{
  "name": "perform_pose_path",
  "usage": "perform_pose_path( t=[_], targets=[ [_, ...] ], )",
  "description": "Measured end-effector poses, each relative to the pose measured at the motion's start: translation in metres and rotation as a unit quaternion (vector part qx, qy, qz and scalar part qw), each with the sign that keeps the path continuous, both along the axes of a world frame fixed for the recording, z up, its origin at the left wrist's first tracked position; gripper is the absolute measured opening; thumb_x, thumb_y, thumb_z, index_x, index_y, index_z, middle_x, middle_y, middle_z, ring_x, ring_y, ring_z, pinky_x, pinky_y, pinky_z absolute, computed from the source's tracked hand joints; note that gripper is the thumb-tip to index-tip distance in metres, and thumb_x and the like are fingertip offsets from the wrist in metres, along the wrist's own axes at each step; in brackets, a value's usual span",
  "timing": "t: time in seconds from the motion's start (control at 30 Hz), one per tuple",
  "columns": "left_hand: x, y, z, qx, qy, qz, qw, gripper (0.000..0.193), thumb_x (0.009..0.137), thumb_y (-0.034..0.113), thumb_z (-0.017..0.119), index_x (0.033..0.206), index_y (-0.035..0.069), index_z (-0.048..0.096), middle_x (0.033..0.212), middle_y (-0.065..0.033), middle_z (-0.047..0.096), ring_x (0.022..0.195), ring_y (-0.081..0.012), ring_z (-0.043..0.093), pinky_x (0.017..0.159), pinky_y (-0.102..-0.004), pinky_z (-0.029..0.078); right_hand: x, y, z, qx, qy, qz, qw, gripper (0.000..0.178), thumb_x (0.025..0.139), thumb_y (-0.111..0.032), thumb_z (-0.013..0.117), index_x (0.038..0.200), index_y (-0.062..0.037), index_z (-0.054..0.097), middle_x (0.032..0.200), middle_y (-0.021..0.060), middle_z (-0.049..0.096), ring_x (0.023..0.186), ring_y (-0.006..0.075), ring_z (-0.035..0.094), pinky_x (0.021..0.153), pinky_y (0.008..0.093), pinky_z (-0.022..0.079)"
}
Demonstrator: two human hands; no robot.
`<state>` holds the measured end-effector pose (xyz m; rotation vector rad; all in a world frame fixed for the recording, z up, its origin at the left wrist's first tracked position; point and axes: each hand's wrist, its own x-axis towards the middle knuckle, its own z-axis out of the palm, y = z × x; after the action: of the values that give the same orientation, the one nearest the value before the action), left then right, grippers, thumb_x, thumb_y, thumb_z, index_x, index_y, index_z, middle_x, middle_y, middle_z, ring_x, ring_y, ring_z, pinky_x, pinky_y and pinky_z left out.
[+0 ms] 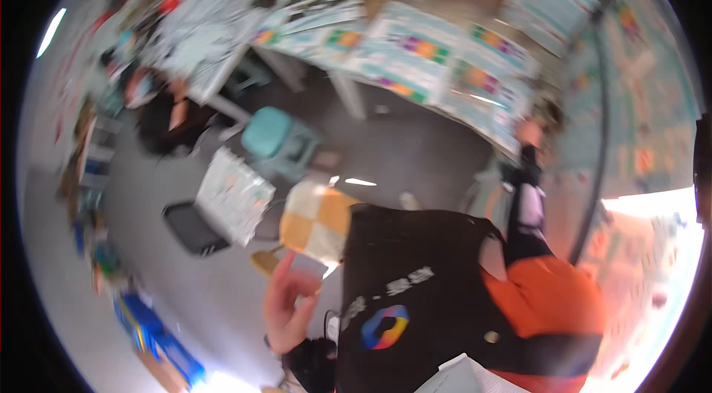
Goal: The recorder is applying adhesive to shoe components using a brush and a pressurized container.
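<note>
My left hand (291,305) is raised in front of my dark apron (415,296), beside a seat with a yellow-and-white checked cover (317,221). Its thumb and fingers are partly curled but apart, with nothing visible between them. My right arm, in an orange and black sleeve, reaches out to the far right. There my right hand (529,133) is at the edge of a long table, next to printed sheets with coloured blocks (482,89) and a blurred brownish thing (549,115). Motion blur hides its fingers, and whether it holds anything does not show.
A teal stool (267,132) stands near the middle of the grey floor. Left of the checked seat are a patterned white sheet (236,196) and a black-framed object (194,228). Another person (170,122) sits at a paper-covered table (196,44). Blue boxes (159,337) line the lower left.
</note>
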<state>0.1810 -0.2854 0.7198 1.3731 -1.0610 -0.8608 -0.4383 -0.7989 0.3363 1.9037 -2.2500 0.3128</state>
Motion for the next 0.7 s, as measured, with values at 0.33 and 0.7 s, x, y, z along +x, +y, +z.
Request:
perform_pose_path(
  t=[0.33, 0.7],
  targets=[
    [-0.030, -0.033, 0.116, -0.337, 0.020, -0.110, 0.935, 0.059, 0.093, 0.025, 0.067, 0.144, 0.007, 0.044, 0.107, -0.0224, 0.065, 0.080, -0.0298, 0.065, 0.068, -0.0390, 0.053, 0.189, 0.110, 0.071, 0.296, -0.466, 0.112, 0.826, 0.028, 0.097, -0.026, 0.058, 0.106, -0.0010, 0.067, 0.061, 0.0062, 0.059, 0.046, 0.0151, 0.056, 0.041, 0.0304, 0.047],
    [0.006, 0.006, 0.069, -0.155, 0.019, 0.052, 0.986, 0.085, 0.099, 0.071, 0.026, 0.156, 0.008, 0.031, 0.118, -0.0231, 0.065, 0.083, -0.0320, 0.065, 0.086, -0.0519, 0.050, 0.256, 0.087, 0.077, 0.338, -0.374, 0.184, 0.844, 0.023, 0.094, -0.013, 0.055, 0.108, 0.0023, 0.066, 0.066, 0.0107, 0.063, 0.046, 0.0184, 0.061, 0.044, 0.0325, 0.050]
  ],
)
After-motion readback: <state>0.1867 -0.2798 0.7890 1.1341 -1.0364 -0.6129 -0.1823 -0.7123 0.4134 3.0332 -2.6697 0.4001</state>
